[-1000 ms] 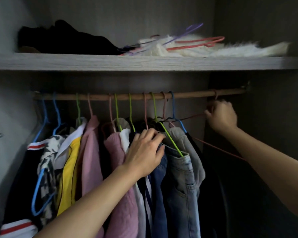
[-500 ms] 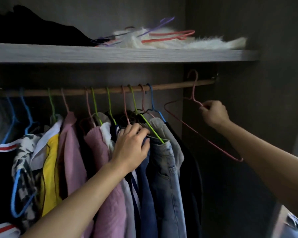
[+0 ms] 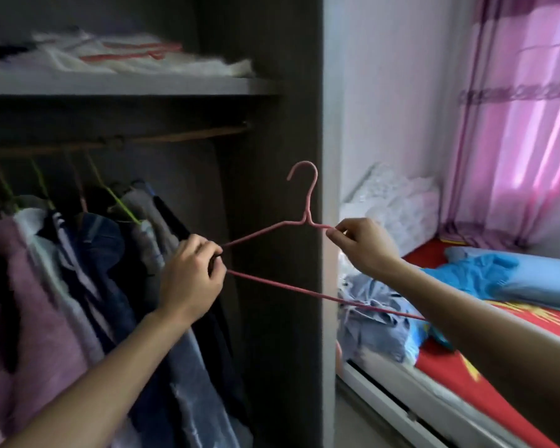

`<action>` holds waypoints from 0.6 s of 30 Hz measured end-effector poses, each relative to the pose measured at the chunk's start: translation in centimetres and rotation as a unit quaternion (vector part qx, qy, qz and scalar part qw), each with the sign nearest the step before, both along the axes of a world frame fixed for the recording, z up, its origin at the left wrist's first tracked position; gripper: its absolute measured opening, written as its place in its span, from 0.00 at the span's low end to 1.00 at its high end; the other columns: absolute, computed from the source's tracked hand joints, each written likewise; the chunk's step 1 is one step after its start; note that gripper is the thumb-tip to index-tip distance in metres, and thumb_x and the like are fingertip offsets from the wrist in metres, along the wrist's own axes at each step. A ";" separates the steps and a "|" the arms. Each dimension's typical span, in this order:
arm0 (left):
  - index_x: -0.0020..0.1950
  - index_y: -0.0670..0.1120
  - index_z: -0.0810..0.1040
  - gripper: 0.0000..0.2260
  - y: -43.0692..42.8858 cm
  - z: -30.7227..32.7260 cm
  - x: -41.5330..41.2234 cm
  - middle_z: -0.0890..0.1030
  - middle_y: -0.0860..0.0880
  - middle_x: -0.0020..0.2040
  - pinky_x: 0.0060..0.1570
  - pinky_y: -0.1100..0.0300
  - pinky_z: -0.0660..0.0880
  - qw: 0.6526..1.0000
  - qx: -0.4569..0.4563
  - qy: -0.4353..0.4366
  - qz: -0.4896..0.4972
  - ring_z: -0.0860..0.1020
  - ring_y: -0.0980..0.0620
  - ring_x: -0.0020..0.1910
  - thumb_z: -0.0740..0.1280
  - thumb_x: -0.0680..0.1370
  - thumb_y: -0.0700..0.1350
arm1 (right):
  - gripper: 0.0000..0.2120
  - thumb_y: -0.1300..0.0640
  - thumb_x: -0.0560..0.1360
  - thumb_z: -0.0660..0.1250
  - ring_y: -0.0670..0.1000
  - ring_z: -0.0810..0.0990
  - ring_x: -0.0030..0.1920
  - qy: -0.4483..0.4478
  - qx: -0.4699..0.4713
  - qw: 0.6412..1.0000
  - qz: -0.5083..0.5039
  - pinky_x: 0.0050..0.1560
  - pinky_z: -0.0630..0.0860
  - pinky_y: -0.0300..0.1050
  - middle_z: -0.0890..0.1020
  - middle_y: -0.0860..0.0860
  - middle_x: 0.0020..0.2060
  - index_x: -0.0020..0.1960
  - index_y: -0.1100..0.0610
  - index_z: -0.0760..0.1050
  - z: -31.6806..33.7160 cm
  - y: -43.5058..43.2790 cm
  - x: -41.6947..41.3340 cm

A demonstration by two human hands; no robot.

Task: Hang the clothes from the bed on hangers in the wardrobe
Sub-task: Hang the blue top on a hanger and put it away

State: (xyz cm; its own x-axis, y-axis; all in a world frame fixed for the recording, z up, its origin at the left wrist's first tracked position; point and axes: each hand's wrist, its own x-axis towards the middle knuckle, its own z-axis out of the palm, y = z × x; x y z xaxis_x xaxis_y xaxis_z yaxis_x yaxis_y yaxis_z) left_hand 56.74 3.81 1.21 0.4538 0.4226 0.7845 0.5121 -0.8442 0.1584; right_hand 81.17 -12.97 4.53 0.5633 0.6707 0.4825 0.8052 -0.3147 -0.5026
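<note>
1. The pink hanger (image 3: 306, 222) is held empty in the air in front of the wardrobe's side panel (image 3: 282, 318), hook upward, clear of the rail (image 3: 181, 137).
2. Its left shoulder corner is enclosed by the curled fingers of the left hand (image 3: 191, 276). The right shoulder wire, just beside the neck, is pinched between thumb and forefinger of the right hand (image 3: 362, 245).
3. The hanger is judged to be thin, light and somewhat springy. It is best kept gripped at one corner, so that the other shoulder can be fed into a garment.
4. The crumpled blue-grey clothes (image 3: 372, 324) lie at the near end of the bed (image 3: 440, 357), below the right forearm. They are judged soft, limp and light. The collar or shoulder seams would be the place to take hold, though the kind of garment cannot be told.
5. Further left, hung garments (image 3: 104, 253) are crowded along the rail, while a stretch at its right end is left bare.
</note>
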 end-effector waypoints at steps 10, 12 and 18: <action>0.47 0.44 0.79 0.04 -14.9 -7.7 17.4 0.78 0.46 0.48 0.42 0.52 0.75 0.973 -0.118 0.142 -0.135 0.78 0.43 0.48 0.66 0.76 0.44 | 0.19 0.42 0.73 0.67 0.54 0.74 0.35 0.043 -0.037 0.979 -0.196 0.36 0.65 0.44 0.73 0.48 0.26 0.27 0.49 0.70 -5.7 -23.0 13.4; 0.49 0.45 0.78 0.05 -16.7 -8.6 21.1 0.77 0.46 0.50 0.43 0.51 0.74 0.966 -0.131 0.161 -0.151 0.77 0.42 0.50 0.65 0.76 0.45 | 0.18 0.42 0.73 0.67 0.54 0.75 0.34 0.055 -0.034 0.970 -0.235 0.32 0.64 0.44 0.74 0.49 0.26 0.29 0.51 0.73 -6.7 -26.6 16.3; 0.52 0.47 0.78 0.09 -19.5 -13.0 34.0 0.76 0.48 0.52 0.48 0.51 0.74 0.935 -0.153 0.219 -0.231 0.76 0.45 0.53 0.63 0.77 0.48 | 0.17 0.45 0.74 0.68 0.50 0.75 0.28 0.104 -0.028 0.944 -0.313 0.32 0.71 0.47 0.77 0.47 0.25 0.30 0.52 0.75 -10.9 -34.4 24.9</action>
State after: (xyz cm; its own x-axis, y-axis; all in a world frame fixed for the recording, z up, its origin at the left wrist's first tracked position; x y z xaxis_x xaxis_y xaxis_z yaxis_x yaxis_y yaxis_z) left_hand 90.78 -15.64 -11.78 0.8936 0.2756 0.3544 0.1759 -0.9412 0.2884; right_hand 106.05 -47.33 -6.39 0.9363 0.1964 0.2911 0.3384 -0.7263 -0.5984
